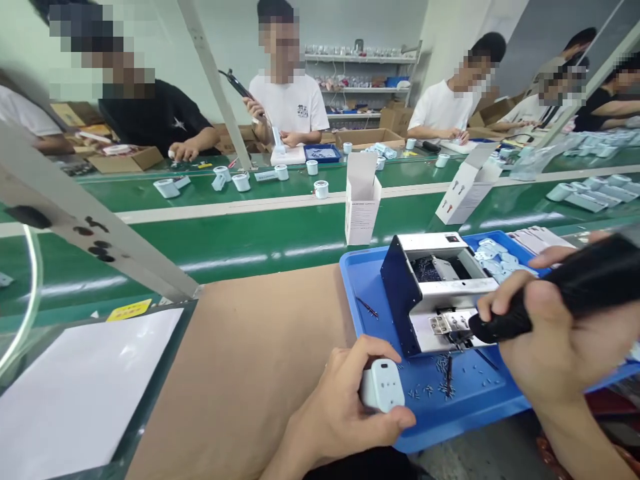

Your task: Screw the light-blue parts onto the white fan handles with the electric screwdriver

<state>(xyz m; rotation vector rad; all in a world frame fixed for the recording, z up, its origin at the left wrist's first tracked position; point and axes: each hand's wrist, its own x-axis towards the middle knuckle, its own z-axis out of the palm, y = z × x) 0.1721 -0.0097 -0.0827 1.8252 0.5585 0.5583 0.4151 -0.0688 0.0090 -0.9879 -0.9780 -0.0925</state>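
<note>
My left hand (345, 400) is wrapped round a pale blue plastic housing (389, 387), its end face with small holes turned up toward me. In my right hand (550, 340) is a black electric screwdriver (570, 287), held level with its tip pointing left. The tip is at the front of a screw feeder (450, 287), a white and black box with dark screws in its open top. Whether a screw sits on the tip I cannot tell. The feeder stands in a blue tray (365, 267), where loose screws (427, 392) and a few dark bits lie.
Brown cardboard (250, 333) covers the bench, with a white sheet (90, 400) at left. Beyond runs a green conveyor (280, 230) carrying open white boxes (363, 213) and pale blue parts (321, 190). A slanted metal post (125, 233) rises at left. Several co-workers sit across the line.
</note>
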